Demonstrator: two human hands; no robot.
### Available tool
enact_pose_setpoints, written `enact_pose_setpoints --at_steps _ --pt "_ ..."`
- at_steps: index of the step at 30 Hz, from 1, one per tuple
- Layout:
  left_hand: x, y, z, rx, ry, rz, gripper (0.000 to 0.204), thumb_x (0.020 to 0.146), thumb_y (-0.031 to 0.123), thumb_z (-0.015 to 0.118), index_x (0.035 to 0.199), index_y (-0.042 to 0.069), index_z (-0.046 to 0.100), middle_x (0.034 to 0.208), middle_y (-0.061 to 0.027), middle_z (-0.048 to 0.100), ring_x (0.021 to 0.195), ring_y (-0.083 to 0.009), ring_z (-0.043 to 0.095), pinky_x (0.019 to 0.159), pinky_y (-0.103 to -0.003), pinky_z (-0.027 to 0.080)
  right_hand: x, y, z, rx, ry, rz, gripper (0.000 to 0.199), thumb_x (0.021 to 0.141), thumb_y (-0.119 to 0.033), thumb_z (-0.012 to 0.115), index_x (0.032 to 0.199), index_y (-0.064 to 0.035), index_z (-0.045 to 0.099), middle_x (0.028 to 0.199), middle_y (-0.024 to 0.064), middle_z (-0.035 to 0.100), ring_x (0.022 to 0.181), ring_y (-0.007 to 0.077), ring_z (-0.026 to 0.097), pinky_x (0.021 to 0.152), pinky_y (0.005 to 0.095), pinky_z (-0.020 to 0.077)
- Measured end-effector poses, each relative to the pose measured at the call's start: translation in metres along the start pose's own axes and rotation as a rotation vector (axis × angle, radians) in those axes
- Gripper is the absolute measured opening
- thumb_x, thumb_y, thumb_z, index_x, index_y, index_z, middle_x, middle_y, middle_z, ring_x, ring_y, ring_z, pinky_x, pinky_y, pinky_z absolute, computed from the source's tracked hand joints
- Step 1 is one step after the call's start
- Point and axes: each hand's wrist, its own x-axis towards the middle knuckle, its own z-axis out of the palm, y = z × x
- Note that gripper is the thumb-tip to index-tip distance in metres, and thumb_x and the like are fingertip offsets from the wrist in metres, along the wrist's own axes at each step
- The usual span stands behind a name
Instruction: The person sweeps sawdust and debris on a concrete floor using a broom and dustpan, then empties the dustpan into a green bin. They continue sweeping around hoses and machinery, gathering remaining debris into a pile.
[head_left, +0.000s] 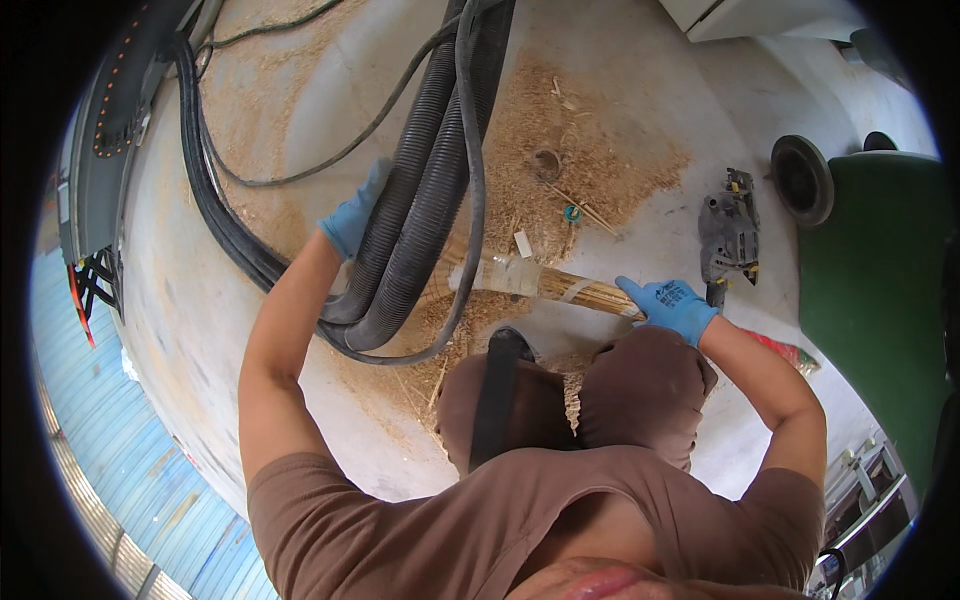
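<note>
My left hand (357, 213), in a blue glove, is at the left side of two thick black corrugated hoses (405, 190) and grips them. Part of its fingers is hidden behind the hoses. In my right hand (675, 306), also gloved in blue, is a straw broom (585, 292), closed round its handle end near my right knee. Clear tape (510, 275) binds the broom's straw at the middle. Its brush end points left, low over the floor, partly behind a thinner grey cable (473, 150). Sawdust (590, 150) and wood chips lie spread beyond the broom.
A green wheeled bin (870, 260) stands at the right. Near it on the floor lies a dark grey tool-like part (728, 235). A small teal ring (572, 214) and thin sticks sit in the sawdust. Machinery (95, 150) rises at the far left, with more cables on the floor.
</note>
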Motion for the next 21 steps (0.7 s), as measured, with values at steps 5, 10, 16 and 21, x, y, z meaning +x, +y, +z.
enact_pose_setpoints --at_steps 5,10,16,21 --pt "-0.007 0.000 -0.013 0.018 0.066 0.032 0.092 0.092 0.077 0.052 0.143 0.001 0.056 0.130 -0.0193 0.068 0.108 -0.0259 0.073 0.091 -0.037 0.063 -0.043 0.023 0.004 -0.048 0.262 0.073 0.076 0.089 -0.029 0.069 0.155 -0.0103 0.037 0.106 0.0215 0.069 0.093 0.0410 0.069 0.078 0.0510 0.0543" --pt "-0.015 0.007 -0.019 -0.067 0.069 -0.033 0.084 0.098 0.072 0.049 0.143 0.001 0.056 0.130 -0.0164 0.067 0.107 -0.0197 0.071 0.090 -0.031 0.061 -0.074 0.050 0.003 -0.173 0.562 0.255 0.081 0.088 -0.025 0.070 0.159 -0.0181 0.034 0.098 0.0181 0.065 0.084 0.0383 0.068 0.073 0.0496 0.0551" --pt "-0.016 0.008 -0.017 -0.023 0.107 -0.022 0.083 0.101 0.071 0.043 0.143 0.001 0.056 0.131 -0.0153 0.067 0.112 -0.0202 0.069 0.098 -0.032 0.056 -0.086 0.075 -0.001 -0.265 0.577 0.273 0.081 0.088 -0.024 0.070 0.160 -0.0214 0.035 0.095 0.0167 0.064 0.083 0.0369 0.067 0.070 0.0498 0.0554" --pt "-0.032 0.019 -0.024 -0.062 0.159 -0.044 0.084 0.102 0.071 0.041 0.143 0.000 0.057 0.133 -0.0153 0.067 0.114 -0.0204 0.068 0.100 -0.031 0.055 -0.100 0.087 0.025 -0.109 0.602 0.270 0.078 0.087 -0.024 0.069 0.158 -0.0183 0.038 0.103 0.0202 0.067 0.085 0.0423 0.067 0.073 0.0519 0.0558"
